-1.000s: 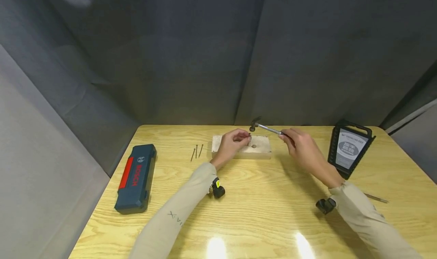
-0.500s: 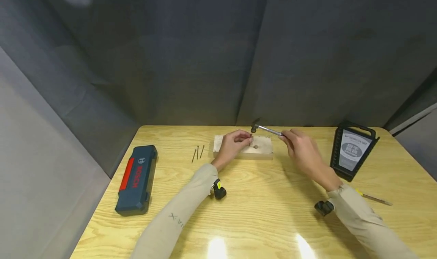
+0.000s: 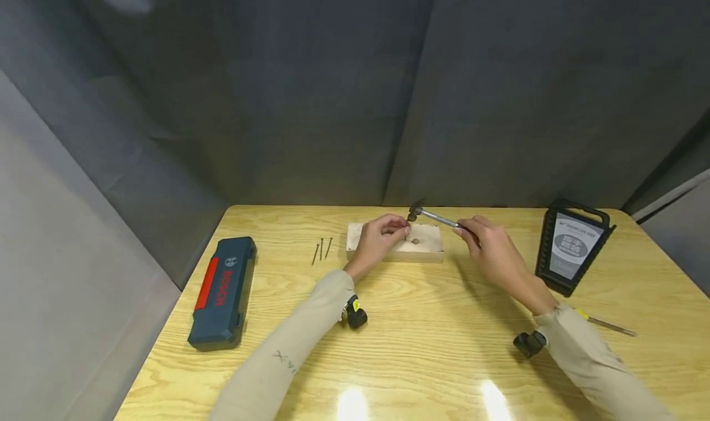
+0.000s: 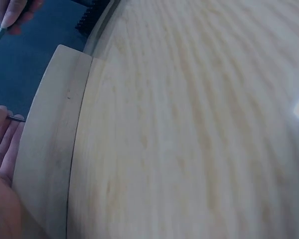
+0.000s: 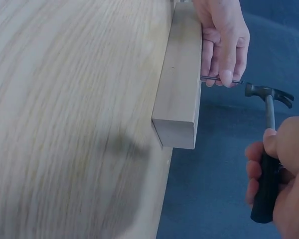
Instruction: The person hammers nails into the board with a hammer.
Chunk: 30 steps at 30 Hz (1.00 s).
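Observation:
My left hand [image 3: 379,241] pinches a nail [image 5: 209,78] between thumb and fingers, its point at the top face of a pale wooden block [image 3: 355,248]. In the right wrist view the nail stands straight out from that face. My right hand [image 3: 493,248] grips a small claw hammer by its black handle [image 5: 267,191]. The hammer head [image 5: 261,91] is just off the nail's head, lined up with it, claw turned away. A round dark spot [image 3: 415,241] shows on the block beside the nail. The left wrist view catches the nail [image 4: 16,118] at the left edge.
Three loose nails [image 3: 321,249] lie left of the block. A blue and red Bosch case [image 3: 222,293] lies at the left of the wooden table [image 3: 421,359]. At the right are a black bit holder [image 3: 571,245] and a yellow-handled screwdriver [image 3: 610,326]. A dark curtain [image 3: 310,100] hangs behind.
The hammer has dipped slightly, and its head now overlaps the nail's top in the head view. My left hand stays on the nail at the block. The head view has shifted a little.

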Motion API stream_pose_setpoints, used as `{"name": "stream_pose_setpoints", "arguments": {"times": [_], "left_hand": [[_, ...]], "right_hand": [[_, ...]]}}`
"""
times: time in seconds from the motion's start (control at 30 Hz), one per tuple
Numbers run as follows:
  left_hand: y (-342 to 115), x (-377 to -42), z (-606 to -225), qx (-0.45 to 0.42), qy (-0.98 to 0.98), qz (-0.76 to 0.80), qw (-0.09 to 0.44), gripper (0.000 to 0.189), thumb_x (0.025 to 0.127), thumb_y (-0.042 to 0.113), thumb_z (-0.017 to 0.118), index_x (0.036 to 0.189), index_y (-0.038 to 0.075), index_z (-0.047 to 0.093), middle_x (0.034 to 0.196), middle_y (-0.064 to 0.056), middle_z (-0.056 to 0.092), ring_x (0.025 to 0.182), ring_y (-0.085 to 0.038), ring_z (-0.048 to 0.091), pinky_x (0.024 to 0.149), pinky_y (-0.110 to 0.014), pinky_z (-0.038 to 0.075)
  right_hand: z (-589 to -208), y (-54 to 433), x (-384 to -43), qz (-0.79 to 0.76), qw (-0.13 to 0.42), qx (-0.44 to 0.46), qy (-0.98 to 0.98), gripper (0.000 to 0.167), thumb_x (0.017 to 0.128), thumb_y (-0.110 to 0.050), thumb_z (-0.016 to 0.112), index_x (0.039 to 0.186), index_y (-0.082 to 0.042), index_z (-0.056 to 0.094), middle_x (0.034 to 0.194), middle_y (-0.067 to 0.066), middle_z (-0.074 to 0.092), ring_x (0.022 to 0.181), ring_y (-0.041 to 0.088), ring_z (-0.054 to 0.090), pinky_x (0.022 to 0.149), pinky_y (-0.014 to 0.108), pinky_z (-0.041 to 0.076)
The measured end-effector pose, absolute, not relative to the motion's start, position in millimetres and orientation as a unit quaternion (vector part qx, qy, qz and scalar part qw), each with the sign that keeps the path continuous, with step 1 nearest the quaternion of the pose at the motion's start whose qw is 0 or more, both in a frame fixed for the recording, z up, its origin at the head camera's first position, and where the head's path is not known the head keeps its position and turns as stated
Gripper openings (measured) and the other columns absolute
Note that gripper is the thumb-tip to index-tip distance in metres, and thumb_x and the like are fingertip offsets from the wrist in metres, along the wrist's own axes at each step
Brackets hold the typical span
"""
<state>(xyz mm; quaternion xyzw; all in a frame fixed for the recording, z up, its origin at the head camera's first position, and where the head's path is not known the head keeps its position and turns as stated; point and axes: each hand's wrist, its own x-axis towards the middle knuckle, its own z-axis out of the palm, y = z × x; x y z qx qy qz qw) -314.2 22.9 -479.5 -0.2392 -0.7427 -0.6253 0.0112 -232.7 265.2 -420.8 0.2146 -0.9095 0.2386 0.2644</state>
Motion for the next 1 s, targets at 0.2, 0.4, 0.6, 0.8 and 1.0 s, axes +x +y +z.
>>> {"name": "stream_pose_setpoints", "arguments": {"times": [0.2, 0.4, 0.6, 0.8, 1.0], "left_hand": [[24, -313, -484, -0.241, -0.735, -0.634, 0.019, 0.015, 0.099, 0.01, 0.074, 0.113, 0.003, 0.074, 0.109, -0.011, 0.077, 0.1, -0.019, 0.075, 0.087, -0.024, 0.062], [24, -315, -483, -0.24, -0.73, -0.64, 0.021, 0.015, 0.099, 0.009, 0.074, 0.113, 0.004, 0.074, 0.11, -0.011, 0.076, 0.1, -0.02, 0.075, 0.088, -0.025, 0.062], [23, -315, -483, -0.238, -0.73, -0.641, 0.013, 0.017, 0.099, 0.011, 0.075, 0.115, 0.004, 0.075, 0.111, -0.011, 0.076, 0.1, -0.02, 0.075, 0.088, -0.025, 0.062], [20, -314, -483, -0.237, -0.732, -0.639, 0.016, 0.017, 0.097, 0.012, 0.076, 0.114, 0.006, 0.076, 0.11, -0.009, 0.078, 0.098, -0.017, 0.075, 0.085, -0.026, 0.063], [21, -315, -481, -0.242, -0.731, -0.637, 0.016, 0.015, 0.097, 0.012, 0.077, 0.111, 0.006, 0.077, 0.109, -0.008, 0.078, 0.095, -0.012, 0.075, 0.085, -0.025, 0.063]], "right_hand": [[-419, 267, -232, 0.241, 0.269, 0.216, -0.907, 0.009, 0.1, -0.002, 0.069, 0.104, 0.004, 0.074, 0.081, 0.008, 0.064, 0.065, 0.014, 0.046, 0.053, 0.025, 0.039], [-410, 265, -231, 0.237, 0.256, 0.218, -0.912, 0.01, 0.101, -0.002, 0.068, 0.105, 0.004, 0.074, 0.08, 0.008, 0.062, 0.064, 0.013, 0.045, 0.052, 0.025, 0.038], [-393, 263, -232, 0.256, 0.321, 0.223, -0.884, 0.011, 0.098, 0.003, 0.069, 0.107, 0.008, 0.073, 0.081, 0.011, 0.062, 0.064, 0.014, 0.044, 0.054, 0.02, 0.035], [-402, 258, -233, 0.275, 0.353, 0.222, -0.866, 0.011, 0.097, 0.004, 0.071, 0.106, 0.01, 0.074, 0.08, 0.013, 0.063, 0.063, 0.012, 0.045, 0.054, 0.017, 0.032], [-413, 256, -231, 0.247, 0.289, 0.218, -0.899, 0.008, 0.097, 0.002, 0.071, 0.102, 0.007, 0.074, 0.077, 0.009, 0.061, 0.062, 0.012, 0.043, 0.05, 0.024, 0.035]]}}
